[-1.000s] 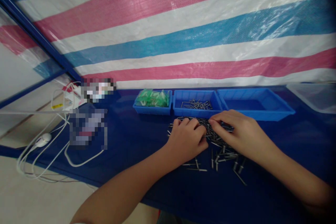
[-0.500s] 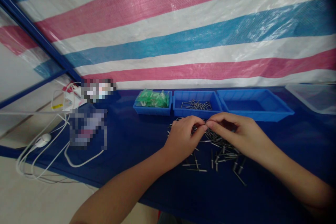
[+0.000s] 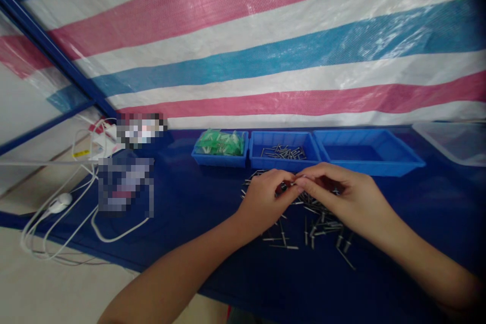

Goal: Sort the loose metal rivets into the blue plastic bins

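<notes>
Left hand [image 3: 261, 203] and right hand [image 3: 343, 197] now higher above rivet pile [image 3: 321, 223]

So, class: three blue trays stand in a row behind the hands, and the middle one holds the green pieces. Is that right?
Not quite. The head view shows the green pieces in the left tray; the middle tray holds metal pins. The rest of the statement stands.

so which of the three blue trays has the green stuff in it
The leftmost blue tray, filled with green pieces. The middle tray holds a few metal pins, and the right tray shows only its blue floor.
</notes>
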Tool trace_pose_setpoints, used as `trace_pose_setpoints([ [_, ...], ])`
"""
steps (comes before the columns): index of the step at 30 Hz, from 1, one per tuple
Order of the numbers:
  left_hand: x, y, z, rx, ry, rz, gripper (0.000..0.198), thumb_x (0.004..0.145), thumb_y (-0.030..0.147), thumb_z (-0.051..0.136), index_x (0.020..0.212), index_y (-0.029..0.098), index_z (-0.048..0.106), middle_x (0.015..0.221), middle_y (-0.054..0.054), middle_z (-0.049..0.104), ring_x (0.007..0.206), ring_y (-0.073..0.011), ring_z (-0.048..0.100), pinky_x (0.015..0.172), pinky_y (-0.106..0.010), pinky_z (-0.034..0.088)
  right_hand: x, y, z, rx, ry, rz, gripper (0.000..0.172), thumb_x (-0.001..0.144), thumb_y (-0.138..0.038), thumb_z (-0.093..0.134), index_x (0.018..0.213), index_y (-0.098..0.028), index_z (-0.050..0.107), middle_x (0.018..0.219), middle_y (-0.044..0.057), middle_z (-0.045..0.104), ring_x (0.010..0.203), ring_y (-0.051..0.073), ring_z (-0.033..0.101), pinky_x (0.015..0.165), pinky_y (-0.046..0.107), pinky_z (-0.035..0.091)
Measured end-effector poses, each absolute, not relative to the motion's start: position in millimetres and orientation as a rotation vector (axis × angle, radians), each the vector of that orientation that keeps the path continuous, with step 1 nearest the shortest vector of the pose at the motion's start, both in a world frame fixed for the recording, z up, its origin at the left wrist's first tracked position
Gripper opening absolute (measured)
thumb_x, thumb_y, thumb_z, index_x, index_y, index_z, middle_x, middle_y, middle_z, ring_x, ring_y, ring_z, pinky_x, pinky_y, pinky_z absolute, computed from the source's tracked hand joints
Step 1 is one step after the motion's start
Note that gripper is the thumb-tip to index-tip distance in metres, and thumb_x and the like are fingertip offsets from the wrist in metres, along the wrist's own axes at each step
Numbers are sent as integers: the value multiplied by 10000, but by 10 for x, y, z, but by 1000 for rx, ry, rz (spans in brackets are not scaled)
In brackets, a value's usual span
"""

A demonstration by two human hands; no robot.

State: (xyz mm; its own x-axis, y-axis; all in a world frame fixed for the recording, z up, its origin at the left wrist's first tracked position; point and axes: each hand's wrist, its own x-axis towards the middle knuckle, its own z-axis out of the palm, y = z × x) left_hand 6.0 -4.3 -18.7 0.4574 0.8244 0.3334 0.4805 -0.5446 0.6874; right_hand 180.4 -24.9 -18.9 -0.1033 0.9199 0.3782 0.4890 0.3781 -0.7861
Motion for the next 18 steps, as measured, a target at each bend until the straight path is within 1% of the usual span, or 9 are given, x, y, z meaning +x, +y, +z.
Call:
trace_pose_setpoints([
  [2,50,-39,-177,2181,1070,927,191,881,351,590,882,171,656,791,-8,661,691,-123,574,685,-235,441,1816,-250,-181,-1221,-1723,653,187,841,-398,622,888,-233,699,875,40,713,772,184,648,598,284,496],
  [4,37,-40,-159,2160,1059,951,192,878,351,591,885,169,649,804,-13,658,695,-121,574,686,-236,446,1830,-247,-172,-1197,-1693,731,192,836,-401,630,911,-238,700,901,43,718,808,195,662,627,291,518],
  [8,16,-59,-120,2126,1063,1018,174,887,332,567,880,172,636,816,-17,651,712,-122,573,706,-242,456,1832,-239,-141,-1135,-1655,871,200,829,-412,640,910,-239,699,873,40,729,785,194,674,675,304,546],
  [11,4,-70,-95,2103,1060,1061,197,901,333,536,859,168,634,781,-13,638,705,-120,564,710,-244,458,1816,-229,-111,-1138,-1705,855,203,847,-419,614,899,-240,695,843,29,722,773,188,668,659,291,535],
  [13,-9,-62,-84,2080,1060,1060,224,914,349,510,875,168,636,784,-14,638,705,-120,561,707,-244,463,1807,-205,-82,-1168,-1763,769,214,872,-420,578,888,-238,691,830,24,714,762,184,658,634,286,517],
  [14,-19,-52,-82,2063,1069,1057,231,918,359,503,915,171,637,799,-15,643,705,-120,561,703,-244,466,1805,-181,-64,-1187,-1784,697,219,884,-417,561,879,-238,687,828,23,711,755,182,652,625,288,506],
  [18,-80,15,-97,2017,1163,1037,320,917,383,504,1152,182,584,863,-22,657,675,-116,562,672,-247,480,1819,29,22,-1261,-1835,222,226,911,-387,520,846,-226,664,825,39,704,731,188,627,638,317,462],
])
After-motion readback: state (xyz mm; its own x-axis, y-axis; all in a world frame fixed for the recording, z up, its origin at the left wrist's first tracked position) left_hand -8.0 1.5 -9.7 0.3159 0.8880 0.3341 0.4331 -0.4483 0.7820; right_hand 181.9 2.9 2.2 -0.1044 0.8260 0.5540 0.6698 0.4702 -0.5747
